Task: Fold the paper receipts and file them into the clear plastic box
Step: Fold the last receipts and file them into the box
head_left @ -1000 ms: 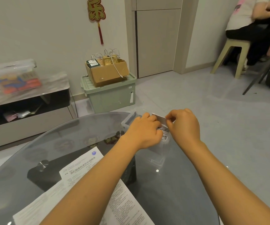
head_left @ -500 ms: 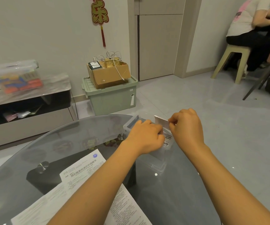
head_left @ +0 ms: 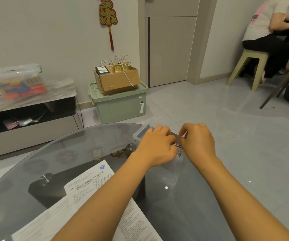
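**Both hands pinching a folded receipt at the clear box's rim**

Left hand [head_left: 157, 146] and right hand [head_left: 198, 143] are meeting at centre frame, fingers curled, each pinching an end of the folded receipt [head_left: 175, 136] over the open top of the clear plastic box [head_left: 140, 135]. That box is sitting near the far right edge of the round glass table [head_left: 88, 141]. Printed paper sheets [head_left: 88, 185] are lying flat at lower left, partly under the left forearm. Bare glass is stretching between those sheets and the box, and open floor is showing beyond the table's rim.
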Demonstrator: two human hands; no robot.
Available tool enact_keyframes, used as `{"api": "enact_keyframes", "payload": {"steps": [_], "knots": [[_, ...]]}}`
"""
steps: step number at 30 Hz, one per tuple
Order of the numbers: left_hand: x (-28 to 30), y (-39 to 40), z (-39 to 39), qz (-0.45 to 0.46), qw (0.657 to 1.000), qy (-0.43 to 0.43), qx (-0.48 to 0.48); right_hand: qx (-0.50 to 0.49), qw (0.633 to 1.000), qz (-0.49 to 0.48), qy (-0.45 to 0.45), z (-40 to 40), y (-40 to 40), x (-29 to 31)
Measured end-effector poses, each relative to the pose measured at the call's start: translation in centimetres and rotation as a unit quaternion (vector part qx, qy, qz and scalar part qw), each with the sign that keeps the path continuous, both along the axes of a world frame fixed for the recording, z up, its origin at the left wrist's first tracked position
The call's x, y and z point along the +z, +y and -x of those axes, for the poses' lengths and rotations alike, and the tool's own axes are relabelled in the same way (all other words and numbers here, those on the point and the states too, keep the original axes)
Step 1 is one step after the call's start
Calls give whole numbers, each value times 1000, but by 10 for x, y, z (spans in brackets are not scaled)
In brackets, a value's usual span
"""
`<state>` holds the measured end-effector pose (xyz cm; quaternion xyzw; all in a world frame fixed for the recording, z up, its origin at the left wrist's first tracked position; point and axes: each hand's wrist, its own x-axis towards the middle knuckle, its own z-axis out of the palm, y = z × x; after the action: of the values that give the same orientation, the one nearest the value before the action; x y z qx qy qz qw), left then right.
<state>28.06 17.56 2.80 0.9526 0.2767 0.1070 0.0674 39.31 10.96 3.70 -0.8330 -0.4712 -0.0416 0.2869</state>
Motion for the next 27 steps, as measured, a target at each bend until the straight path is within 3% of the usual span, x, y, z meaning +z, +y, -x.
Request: {"api": "enact_keyframes", "payload": {"steps": [7, 11, 16, 21, 27], "knots": [[-2, -1, 4, 5, 999, -34, -30, -27, 995, 77, -50, 4, 4, 1], [-1, -2, 4, 38, 997, -62, -27, -20, 995, 90, -24, 3, 1, 3], [1, -2, 4, 21, 998, -36, -38, -18, 996, 70, 49, 3, -3, 7], [-4, -1, 5, 8, 997, -66, -40, -26, 995, 81, 46, 3, -4, 10], [1, -4, 2, 6, 999, 1, -45, -27, 994, 94, 46, -1, -4, 8]]}}
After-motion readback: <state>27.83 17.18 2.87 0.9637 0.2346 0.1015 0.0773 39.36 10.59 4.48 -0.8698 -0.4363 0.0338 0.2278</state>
